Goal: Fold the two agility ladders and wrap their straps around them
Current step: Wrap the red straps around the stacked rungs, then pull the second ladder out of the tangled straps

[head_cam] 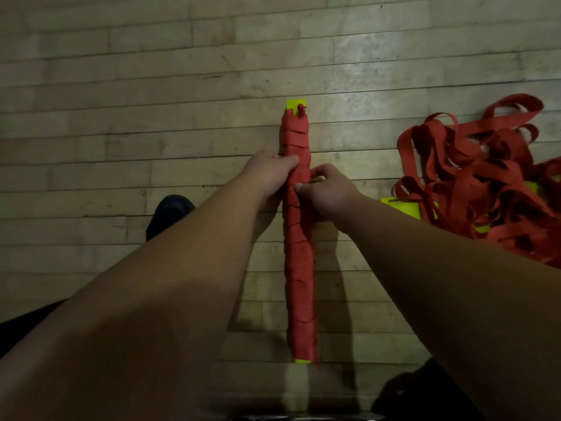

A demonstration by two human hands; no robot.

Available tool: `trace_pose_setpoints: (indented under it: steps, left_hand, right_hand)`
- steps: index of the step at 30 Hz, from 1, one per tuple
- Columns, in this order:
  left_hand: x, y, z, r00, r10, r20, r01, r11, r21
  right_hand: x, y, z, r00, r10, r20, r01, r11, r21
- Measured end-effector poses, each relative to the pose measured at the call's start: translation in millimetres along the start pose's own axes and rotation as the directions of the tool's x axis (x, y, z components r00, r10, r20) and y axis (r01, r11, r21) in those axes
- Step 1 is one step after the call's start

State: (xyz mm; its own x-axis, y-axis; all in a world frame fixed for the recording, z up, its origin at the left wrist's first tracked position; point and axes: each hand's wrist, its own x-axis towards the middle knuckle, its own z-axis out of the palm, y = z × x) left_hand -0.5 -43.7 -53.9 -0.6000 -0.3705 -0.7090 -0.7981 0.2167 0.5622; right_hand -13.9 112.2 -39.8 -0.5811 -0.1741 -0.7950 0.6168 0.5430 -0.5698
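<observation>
Head view: left hand (270, 173) and right hand (329, 194) grip wrapped ladder (300, 268); underside hidden.

No words, numbers, labels or signs can be read anywhere. The wrapped ladder (299, 253) shows only plain red strap and plain yellow ends. The loose ladder pile (473, 183) and the wood floor (121, 117) have no writing on them either.
</observation>
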Motion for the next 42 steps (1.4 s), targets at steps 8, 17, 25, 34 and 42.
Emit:
trace_pose_setpoints:
  steps: [8, 17, 25, 34, 42]
  left_hand:
    - [-4.0, -4.5, 1.2, 0.999, -0.043, -0.030, 0.040, 0.996, -0.078]
    - [-18.5, 13.7, 14.5, 0.963, -0.015, -0.268, 0.069, 0.978, 0.196]
    - [-64.8, 58.6, 46.6, 0.964, 0.203, -0.174, -0.100, 0.878, 0.469]
    - [-101.8, 71.5, 117.7, 0.916, 0.168, 0.364, -0.369, 0.708, 0.602]
    - [-108.5, 64.9, 156.2, 0.872, 0.218, 0.437, -0.480, 0.549, 0.684]
  right_hand:
    - [4.2, 3.9, 1.0, 0.999, 0.012, -0.045, -0.013, 1.000, -0.018]
    - [-16.1, 2.8, -23.3, 1.000, 0.004, 0.007, -0.003, 0.991, -0.133]
    - [-54.5, 42.5, -98.1, 0.992, -0.028, -0.120, -0.014, 0.943, -0.332]
    - [-90.7, 95.2, -151.7, 0.985, 0.126, -0.118, -0.163, 0.901, -0.401]
    - [-86.2, 120.4, -169.6, 0.968, 0.184, -0.170, -0.232, 0.915, -0.330]
